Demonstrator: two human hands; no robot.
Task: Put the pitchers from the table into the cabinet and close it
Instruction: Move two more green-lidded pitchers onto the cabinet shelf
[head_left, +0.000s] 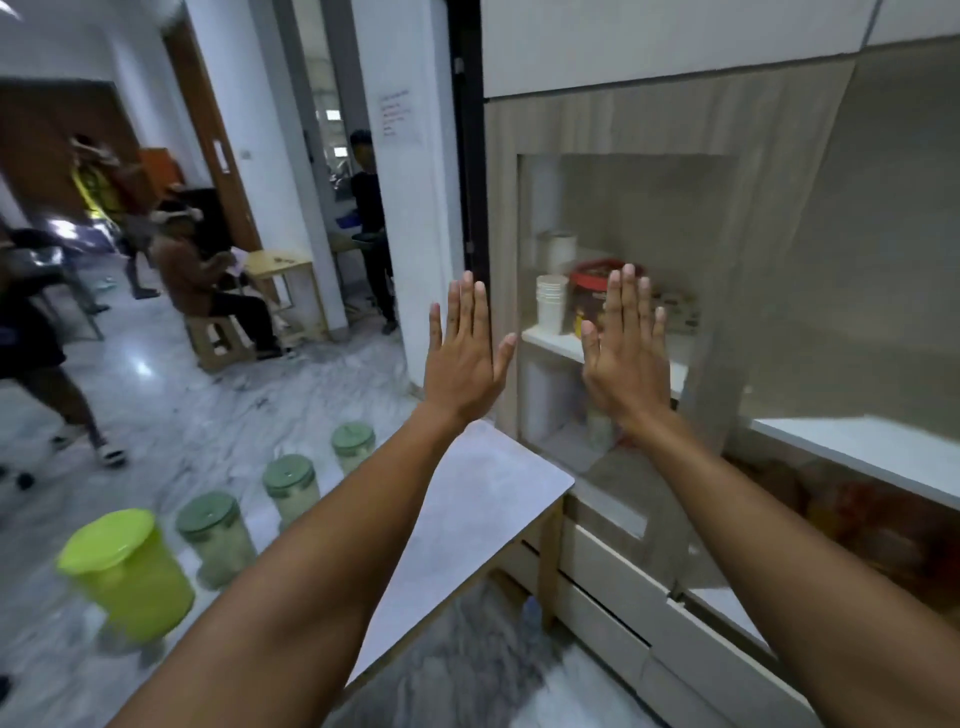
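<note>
On the near left of the scene, four pitchers are seen standing on a grey bench (483, 483), well apart from the cabinet (613, 130) at the right: a lime-green pitcher (127, 571) nearest, then three clear pitchers with dull green lids (215, 538) (291, 486) (354, 444) lined up toward the far end. None has yet been moved, so the task is judged to be at its start. Both arms are stretched forward and both hands are raised flat, palms away, fingers straight and close together, nothing being held in either. The left hand (465, 358) is held before the left edge of the cabinet frame; the right hand (626, 353) is held in front of the glass door (628, 218). Whether either palm touches the surface cannot be told. Behind the glass, a stack of paper cups (550, 306), a red-lidded tub (592, 296) and a white shelf (556, 343) are visible, with more items dimly seen below. The door appears shut, so it is judged that it must be opened before any pitcher can be put away; the flat-handed pose is possibly a readiness gesture rather than a grip. Several people are seen across the marble floor (197, 415) at the far left, blurred and apart from the work.
</note>
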